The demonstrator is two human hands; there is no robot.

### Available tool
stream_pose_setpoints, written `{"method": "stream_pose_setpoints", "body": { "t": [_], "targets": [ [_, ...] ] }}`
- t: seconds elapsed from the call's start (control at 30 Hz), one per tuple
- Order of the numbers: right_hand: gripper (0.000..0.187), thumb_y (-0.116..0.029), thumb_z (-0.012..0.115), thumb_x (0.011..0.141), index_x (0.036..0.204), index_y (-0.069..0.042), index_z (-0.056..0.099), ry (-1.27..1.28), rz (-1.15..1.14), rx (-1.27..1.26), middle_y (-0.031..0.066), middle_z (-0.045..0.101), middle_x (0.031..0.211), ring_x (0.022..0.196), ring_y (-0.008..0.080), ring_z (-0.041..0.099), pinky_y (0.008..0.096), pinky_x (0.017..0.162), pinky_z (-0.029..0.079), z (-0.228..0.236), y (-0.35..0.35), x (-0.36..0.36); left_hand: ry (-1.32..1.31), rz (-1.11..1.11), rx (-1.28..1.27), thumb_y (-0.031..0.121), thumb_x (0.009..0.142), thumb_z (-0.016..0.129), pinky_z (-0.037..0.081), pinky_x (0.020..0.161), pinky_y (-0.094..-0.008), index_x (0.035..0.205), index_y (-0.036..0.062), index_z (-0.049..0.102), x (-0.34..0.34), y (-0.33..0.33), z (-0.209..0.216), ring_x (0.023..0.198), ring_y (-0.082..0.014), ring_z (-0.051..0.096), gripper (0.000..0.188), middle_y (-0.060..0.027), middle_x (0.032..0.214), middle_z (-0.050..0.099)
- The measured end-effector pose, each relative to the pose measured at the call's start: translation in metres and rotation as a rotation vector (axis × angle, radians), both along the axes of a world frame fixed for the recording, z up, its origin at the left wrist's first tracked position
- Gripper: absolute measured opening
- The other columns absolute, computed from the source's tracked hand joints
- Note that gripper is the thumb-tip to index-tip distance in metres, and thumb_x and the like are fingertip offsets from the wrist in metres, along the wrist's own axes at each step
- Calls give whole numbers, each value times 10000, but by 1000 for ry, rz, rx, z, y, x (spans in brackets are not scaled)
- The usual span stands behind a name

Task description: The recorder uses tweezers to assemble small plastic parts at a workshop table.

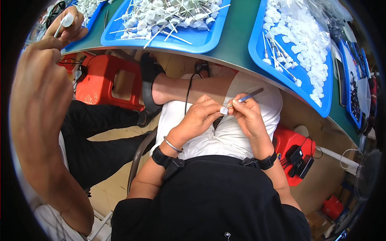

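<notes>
1. Head view: your left hand point(200, 115) pinched a small white piece point(224, 110) at its fingertips, above your lap point(221, 140).
2. Your right hand point(247, 114) gripped a slim metal tool point(251, 94) just beside that piece; whether the two touched was too small to tell.
3. Ahead of you, on the green table point(237, 28), one blue tray point(189, 46) held heaped white parts point(165, 18) with thin stems.
4. To its right, a second tray point(258, 48) held loose white pieces point(313, 52) beside a few stemmed ones.
</notes>
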State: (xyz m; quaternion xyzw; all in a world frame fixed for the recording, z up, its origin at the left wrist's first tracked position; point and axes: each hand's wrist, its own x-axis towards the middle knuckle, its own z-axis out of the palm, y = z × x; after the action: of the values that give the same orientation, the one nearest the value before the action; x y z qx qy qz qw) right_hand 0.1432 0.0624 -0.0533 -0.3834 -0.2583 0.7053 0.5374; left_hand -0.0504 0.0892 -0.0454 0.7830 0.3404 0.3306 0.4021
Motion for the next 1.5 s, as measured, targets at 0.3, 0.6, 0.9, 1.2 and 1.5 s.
{"method": "stream_pose_setpoints", "body": {
  "t": [0.3, 0.6, 0.9, 1.2, 1.5],
  "targets": [
    [110, -104, 612, 924, 1000, -40, 564, 128, -32, 24, 92, 646, 901, 800, 140, 606, 275, 743, 477, -9, -3, -2, -11, 24, 1, 49, 826, 676, 450, 687, -331, 968, 32, 680, 2, 0, -2, 752, -230, 525, 144, -65, 793, 615],
    [169, -85, 639, 906, 1034, -11, 558, -109, -173, 74, 100, 651, 903, 812, 144, 629, 273, 741, 499, 18, -9, -15, -52, 166, -8, 10, 796, 697, 449, 634, -300, 951, 15, 687, 5, -1, -6, 716, -185, 542, 156, -67, 787, 626],
    [194, -107, 661, 898, 1038, -15, 562, -158, -227, 9, 88, 653, 891, 768, 128, 633, 250, 691, 499, 19, -10, -22, -56, 256, -11, -1, 797, 700, 458, 621, -279, 944, 7, 680, 7, -2, -11, 705, -158, 551, 148, -58, 808, 629],
    [191, -113, 659, 901, 1037, -24, 560, -136, -235, -6, 87, 659, 897, 773, 127, 642, 244, 686, 505, 17, -8, -23, -107, 291, -17, 1, 797, 680, 475, 592, -289, 935, 1, 678, 11, -1, -6, 707, -181, 545, 138, -67, 814, 623],
    [186, -128, 647, 913, 1046, -36, 555, -73, -233, -47, 87, 663, 896, 788, 138, 648, 256, 701, 510, 15, -8, -27, -141, 335, -77, -13, 805, 667, 490, 604, -278, 930, 6, 676, 13, -3, -5, 755, -183, 552, 127, -67, 830, 622]
  ]
}}
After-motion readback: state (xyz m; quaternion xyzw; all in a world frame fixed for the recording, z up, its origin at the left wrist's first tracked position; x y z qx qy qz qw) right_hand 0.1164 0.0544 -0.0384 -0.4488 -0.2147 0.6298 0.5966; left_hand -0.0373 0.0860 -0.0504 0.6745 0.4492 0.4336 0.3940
